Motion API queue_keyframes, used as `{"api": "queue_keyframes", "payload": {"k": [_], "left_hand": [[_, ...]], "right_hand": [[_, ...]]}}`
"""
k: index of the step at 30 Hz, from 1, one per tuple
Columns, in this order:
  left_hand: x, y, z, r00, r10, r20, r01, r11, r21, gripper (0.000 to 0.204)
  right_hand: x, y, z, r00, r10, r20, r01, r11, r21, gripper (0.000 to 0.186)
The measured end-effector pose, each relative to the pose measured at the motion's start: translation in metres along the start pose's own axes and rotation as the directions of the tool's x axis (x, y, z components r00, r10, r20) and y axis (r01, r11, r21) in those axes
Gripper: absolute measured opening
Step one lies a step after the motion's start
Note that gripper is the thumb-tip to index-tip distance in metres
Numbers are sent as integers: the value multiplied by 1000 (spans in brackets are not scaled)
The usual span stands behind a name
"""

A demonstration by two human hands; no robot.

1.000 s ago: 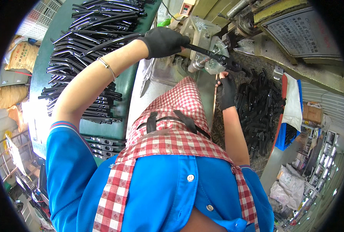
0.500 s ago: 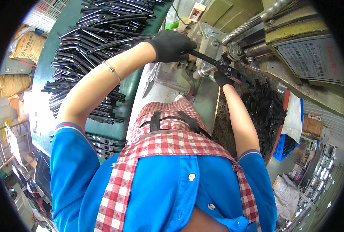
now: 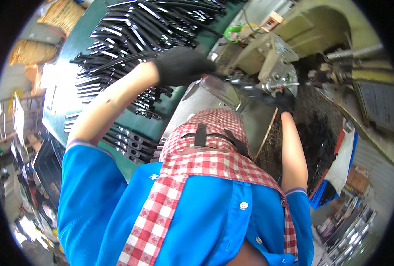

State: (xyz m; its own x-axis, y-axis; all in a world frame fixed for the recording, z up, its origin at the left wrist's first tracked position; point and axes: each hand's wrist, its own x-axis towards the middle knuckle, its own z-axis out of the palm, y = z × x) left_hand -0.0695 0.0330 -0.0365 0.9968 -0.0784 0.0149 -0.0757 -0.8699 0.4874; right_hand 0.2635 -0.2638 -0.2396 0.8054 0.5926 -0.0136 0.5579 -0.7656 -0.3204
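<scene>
My left hand (image 3: 186, 66), in a black glove, is closed around a long black bent metal tube (image 3: 245, 87). The tube's curved end reaches left over a pile of similar black tubes (image 3: 139, 33). Its jointed end runs right to my right hand (image 3: 285, 101), also in a black glove. Those fingers are blurred but appear closed on that end. Just beyond them is a machine fixture (image 3: 276, 66) with a short bright pin (image 3: 291, 84). Motion blur hides the detail of the joint and whether it touches the fixture.
The pile lies on a green table (image 3: 73, 48), with flat black holed pieces (image 3: 135, 144) near its front edge. At right are a heap of black parts (image 3: 319, 142), a blue crate (image 3: 324, 194) and the machine's olive-green body (image 3: 323, 26).
The view has swung, so the table and machine sit farther right. The tube's jointed end has come away from beside the pin, nearer to me. Both hands keep hold of the tube.
</scene>
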Motion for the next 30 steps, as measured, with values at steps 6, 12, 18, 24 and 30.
{"api": "queue_keyframes", "payload": {"k": [6,12,18,24,30], "left_hand": [[-176,-51,10,772,-618,153,551,768,326,15],[-313,-67,104,472,-851,-228,879,434,200,21],[-303,-39,122,385,-805,-452,919,378,111,27],[-247,-44,116,652,-654,-383,749,633,194,41],[-255,-66,116,785,-479,-393,617,662,425,22]], "right_hand": [[-3,15,-40,993,-4,117,-115,149,982,4],[-34,-78,-149,950,-284,126,-189,-206,960,7],[-44,-102,-161,987,-62,148,-131,218,967,8],[-63,-126,-152,997,35,69,-76,268,960,33],[-103,-71,-110,999,-10,-35,36,366,930,6]]}}
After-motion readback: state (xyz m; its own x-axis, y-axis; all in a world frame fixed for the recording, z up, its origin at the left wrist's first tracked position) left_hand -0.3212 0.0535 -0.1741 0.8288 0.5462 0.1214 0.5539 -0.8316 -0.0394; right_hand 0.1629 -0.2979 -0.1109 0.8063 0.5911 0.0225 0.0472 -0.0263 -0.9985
